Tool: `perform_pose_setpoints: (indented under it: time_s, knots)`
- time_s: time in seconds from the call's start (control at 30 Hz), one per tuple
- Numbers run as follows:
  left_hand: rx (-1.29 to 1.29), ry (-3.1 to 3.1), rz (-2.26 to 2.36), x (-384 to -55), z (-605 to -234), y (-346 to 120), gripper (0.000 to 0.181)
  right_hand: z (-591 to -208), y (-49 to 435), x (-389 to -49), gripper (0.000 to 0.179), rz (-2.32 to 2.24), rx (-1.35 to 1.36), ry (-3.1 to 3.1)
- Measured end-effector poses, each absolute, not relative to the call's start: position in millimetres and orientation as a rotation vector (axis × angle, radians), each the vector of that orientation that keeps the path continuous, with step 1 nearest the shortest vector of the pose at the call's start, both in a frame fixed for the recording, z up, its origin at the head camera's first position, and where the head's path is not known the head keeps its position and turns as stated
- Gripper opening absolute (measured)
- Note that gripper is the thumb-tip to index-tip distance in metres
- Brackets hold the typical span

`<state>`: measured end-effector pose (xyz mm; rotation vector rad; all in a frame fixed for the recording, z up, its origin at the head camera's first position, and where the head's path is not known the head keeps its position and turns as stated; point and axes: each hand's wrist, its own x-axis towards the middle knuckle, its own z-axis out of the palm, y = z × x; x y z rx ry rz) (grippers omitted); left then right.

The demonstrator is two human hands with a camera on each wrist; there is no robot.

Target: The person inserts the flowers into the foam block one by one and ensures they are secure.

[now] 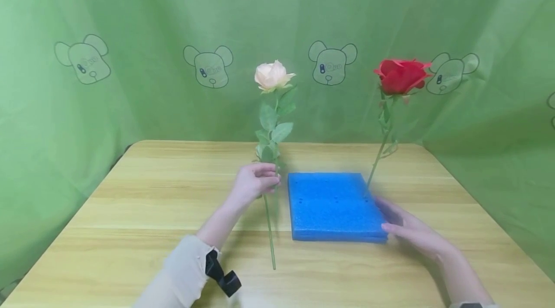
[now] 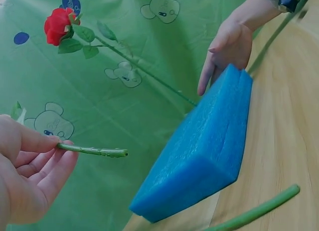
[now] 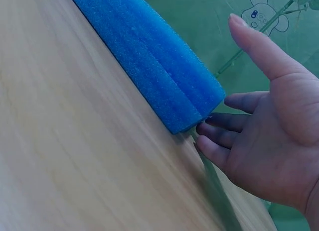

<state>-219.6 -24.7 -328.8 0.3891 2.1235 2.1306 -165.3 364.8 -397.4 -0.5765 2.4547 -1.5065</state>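
My left hand [image 1: 257,180] pinches green stems beneath a cream rose [image 1: 273,76], upright over the table left of a blue foam block [image 1: 331,209]. Two stem ends show in the left wrist view: a short stem [image 2: 94,150] between thumb and fingers, and a longer stem [image 2: 259,211] crossing the lower right. Which end belongs to the cream rose I cannot tell. A red rose [image 1: 402,76] stands with its stem at the block's right side, leaning slightly right. My right hand [image 3: 274,121] touches the block's right end with extended fingertips, its thumb held apart.
The foam block lies flat on a wooden table [image 1: 130,231] and has small holes in its top. Behind and beside the table hangs a green curtain [image 1: 243,14] printed with bear heads. A black strap mount [image 1: 223,274] sits on the left wrist.
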Motion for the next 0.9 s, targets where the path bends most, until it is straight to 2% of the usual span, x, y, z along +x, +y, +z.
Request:
perform_pose_setpoints:
  time_s: [0.47, 0.9]
  knots:
    - [0.551, 2.134, 2.149, -221.3, -325.5, 19.9, 0.033, -392.7, 363.7, -163.9, 0.067, -1.523, -0.573, 2.39]
    - [0.538, 2.178, 2.124, -222.0, -328.1, 61.0, 0.029, -390.3, 362.3, -161.9, 0.067, -1.492, -0.542, 2.405]
